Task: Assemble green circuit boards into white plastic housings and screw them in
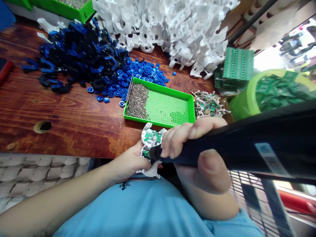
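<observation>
My left hand [134,161] grips a white plastic housing [154,171] close to my body, just below the table's front edge. Green circuit boards [151,137] with thin wires sit inside the housing. My right hand [192,141] is wrapped round a black electric screwdriver [237,141], which slants in from the right. The screwdriver's tip end meets the housing beside my left thumb; the bit itself is hidden. Just beyond my hands lies a green perforated tray [170,105], with a heap of small screws [136,100] at its left end.
Blue button pieces [140,70] and black-and-blue parts [79,52] are heaped at the back left. White housings [168,23] pile up behind. At right stand stacked circuit boards [238,62], wired boards [209,102] and a yellow-green bucket [243,95]. The table [81,125] has a round hole at left.
</observation>
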Action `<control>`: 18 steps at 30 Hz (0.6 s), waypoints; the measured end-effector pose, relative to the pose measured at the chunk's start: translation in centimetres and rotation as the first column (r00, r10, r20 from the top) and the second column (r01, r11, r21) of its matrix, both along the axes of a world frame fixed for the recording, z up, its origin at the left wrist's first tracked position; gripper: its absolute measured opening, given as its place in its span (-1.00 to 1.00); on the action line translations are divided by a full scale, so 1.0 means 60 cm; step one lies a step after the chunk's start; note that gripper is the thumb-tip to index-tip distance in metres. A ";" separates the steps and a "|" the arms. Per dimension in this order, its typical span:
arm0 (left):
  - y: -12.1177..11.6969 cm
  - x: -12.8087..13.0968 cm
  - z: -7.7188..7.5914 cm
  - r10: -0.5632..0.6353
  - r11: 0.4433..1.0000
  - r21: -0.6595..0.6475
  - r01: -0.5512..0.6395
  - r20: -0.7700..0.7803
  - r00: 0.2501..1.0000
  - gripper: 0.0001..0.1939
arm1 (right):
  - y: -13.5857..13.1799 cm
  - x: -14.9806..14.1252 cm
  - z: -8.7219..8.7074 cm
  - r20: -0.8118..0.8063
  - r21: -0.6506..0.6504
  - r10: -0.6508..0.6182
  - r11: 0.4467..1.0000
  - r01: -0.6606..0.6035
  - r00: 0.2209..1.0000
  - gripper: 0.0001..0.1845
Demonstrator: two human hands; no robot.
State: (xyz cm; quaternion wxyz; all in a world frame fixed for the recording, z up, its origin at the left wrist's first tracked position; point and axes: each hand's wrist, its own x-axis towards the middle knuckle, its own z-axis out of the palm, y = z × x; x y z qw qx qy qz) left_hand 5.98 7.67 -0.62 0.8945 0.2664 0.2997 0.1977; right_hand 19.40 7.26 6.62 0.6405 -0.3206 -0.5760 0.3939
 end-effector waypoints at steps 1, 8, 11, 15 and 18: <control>0.000 0.000 -0.001 0.001 1.000 0.000 -0.001 -0.001 1.000 -0.22 | 0.000 0.001 -0.002 0.003 0.021 0.018 1.000 -0.018 1.000 -0.84; 0.001 0.001 -0.002 0.010 1.000 -0.009 -0.010 -0.004 1.000 -0.22 | 0.003 0.001 -0.016 -0.057 0.052 0.038 0.998 -0.035 0.998 -0.83; 0.002 0.002 0.002 -0.003 1.000 -0.030 0.003 -0.012 1.000 -0.19 | -0.001 0.001 -0.013 -0.082 0.060 0.065 0.996 -0.060 0.994 -0.82; 0.001 0.003 0.005 -0.026 0.997 -0.077 0.023 -0.028 0.999 -0.20 | 0.007 0.018 0.007 -0.114 0.099 -0.031 0.994 0.042 0.993 -0.82; 0.000 0.001 0.003 -0.038 0.994 -0.104 0.033 -0.043 0.998 -0.27 | 0.041 0.052 0.011 -0.143 0.172 -0.218 0.955 0.241 0.965 -0.85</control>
